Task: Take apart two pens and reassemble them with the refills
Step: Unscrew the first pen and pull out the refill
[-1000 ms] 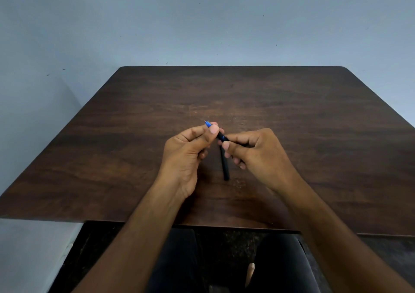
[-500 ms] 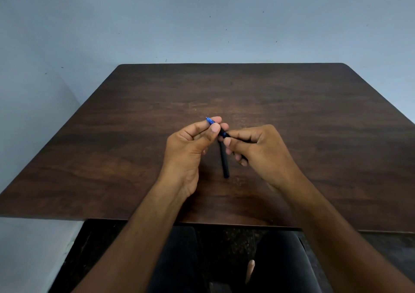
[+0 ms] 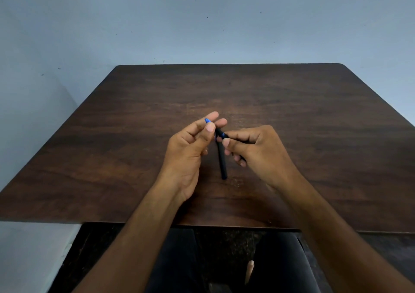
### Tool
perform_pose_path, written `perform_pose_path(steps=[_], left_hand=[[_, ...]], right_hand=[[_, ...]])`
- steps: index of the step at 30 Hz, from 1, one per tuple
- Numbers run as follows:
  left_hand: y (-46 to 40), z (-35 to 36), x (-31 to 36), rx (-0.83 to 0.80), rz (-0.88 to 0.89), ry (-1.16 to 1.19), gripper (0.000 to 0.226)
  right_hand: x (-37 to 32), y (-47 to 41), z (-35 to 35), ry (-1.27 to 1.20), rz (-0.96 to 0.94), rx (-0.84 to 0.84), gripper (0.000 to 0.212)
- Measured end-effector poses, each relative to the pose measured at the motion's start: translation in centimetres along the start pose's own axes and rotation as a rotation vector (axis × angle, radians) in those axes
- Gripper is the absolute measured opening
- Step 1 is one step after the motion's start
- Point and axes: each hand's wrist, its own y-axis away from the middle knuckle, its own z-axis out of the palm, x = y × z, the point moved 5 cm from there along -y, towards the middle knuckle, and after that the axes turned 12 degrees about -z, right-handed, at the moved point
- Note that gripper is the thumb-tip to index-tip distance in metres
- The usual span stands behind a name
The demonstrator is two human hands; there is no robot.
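Both hands pinch one pen (image 3: 219, 133) above the table (image 3: 314, 117): left hand (image 3: 190, 149) its blue end; right hand (image 3: 253, 144) its barrel; another pen (image 3: 222, 162) lies below

Dark brown wooden table (image 3: 292, 117) set against a pale blue-grey wall (image 3: 202, 19). Above its middle, left hand (image 3: 190, 149) pinching the blue-tipped end of a slim black pen (image 3: 220, 133) between thumb and fingers; right hand (image 3: 258, 147) gripping the same pen's other end. Second black pen (image 3: 222, 162) lying flat on the tabletop between both hands.
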Motion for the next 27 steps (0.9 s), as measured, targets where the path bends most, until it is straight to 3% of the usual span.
perform_pose_path(steps=[4, 9, 17, 27], left_hand=[[0.1, -0.4, -0.3, 0.067, 0.009, 0.04, 0.023], [-0.4, -1.1, -0.5, 0.23, -0.044, 0.169, 0.044], [-0.7, -0.9, -0.5, 0.205, -0.028, 0.114, 0.042], [-0.3, -1.5, 0.2, 0.285, -0.012, 0.131, 0.038]], right_hand=[[0.2, 0.1, 0.0, -0.021, 0.02, -0.001, 0.014], [0.1, 0.3, 0.3, -0.035, 0.025, -0.006, 0.015], [-0.1, 0.2, 0.0, -0.043, 0.021, 0.035, 0.015], [0.3, 0.2, -0.1, -0.075, 0.043, 0.038, 0.01]])
